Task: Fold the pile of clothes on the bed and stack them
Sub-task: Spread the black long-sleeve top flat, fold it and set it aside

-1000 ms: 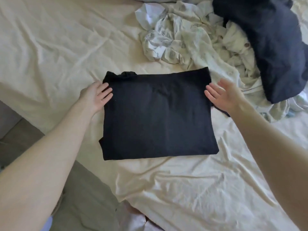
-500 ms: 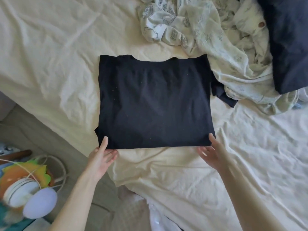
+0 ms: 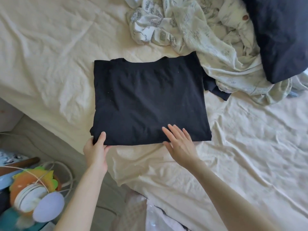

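A black t-shirt (image 3: pixel 148 99) lies folded into a rectangle on the cream bed sheet (image 3: pixel 50 52), neckline away from me. My left hand (image 3: pixel 96 150) pinches its near left corner, thumb on top and fingers underneath. My right hand (image 3: pixel 179 144) lies flat with straight fingers on the near edge, right of the middle. The unfolded pile is at the far right: a pale printed garment (image 3: pixel 188 29) crumpled beside a dark navy garment (image 3: pixel 281 35).
The bed's edge runs diagonally at the lower left, with the floor below it. A colourful toy with a cord (image 3: pixel 33 195) sits on the floor at the bottom left. White cloth (image 3: pixel 160 219) shows at the bottom centre.
My left hand went from the near left corner's edge to pinching it. My right hand slid leftward from the near right corner and now lies flat on the near edge.
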`<state>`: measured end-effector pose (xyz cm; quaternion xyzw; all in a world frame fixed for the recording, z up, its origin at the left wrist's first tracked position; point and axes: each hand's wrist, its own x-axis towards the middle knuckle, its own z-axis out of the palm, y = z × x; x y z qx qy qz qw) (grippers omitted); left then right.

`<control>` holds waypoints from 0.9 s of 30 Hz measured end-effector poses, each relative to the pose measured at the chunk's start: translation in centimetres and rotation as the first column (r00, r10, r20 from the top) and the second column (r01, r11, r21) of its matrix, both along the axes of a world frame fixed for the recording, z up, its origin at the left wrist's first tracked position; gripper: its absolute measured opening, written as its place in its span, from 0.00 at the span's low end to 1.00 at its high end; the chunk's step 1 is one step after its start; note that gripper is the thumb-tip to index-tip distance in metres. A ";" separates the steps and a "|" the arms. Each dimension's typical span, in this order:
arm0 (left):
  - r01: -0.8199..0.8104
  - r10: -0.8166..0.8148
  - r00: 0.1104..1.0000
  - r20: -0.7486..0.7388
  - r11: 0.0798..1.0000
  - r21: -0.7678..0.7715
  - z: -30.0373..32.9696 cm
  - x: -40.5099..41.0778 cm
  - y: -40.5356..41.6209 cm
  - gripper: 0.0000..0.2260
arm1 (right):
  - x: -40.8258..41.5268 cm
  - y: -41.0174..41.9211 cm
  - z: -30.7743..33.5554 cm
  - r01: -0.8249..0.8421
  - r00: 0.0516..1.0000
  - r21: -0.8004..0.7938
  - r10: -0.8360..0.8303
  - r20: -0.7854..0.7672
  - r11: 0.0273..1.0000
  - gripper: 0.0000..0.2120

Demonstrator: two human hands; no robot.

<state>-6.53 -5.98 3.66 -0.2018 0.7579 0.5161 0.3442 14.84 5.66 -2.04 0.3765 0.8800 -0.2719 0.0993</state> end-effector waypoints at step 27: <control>0.707 -0.885 -0.207 -0.418 0.160 -0.689 -4.7 13.5 5.3 0.18 | 8.1 9.2 -0.6 0.740 0.320 -0.633 -0.947 0.035 0.227 0.06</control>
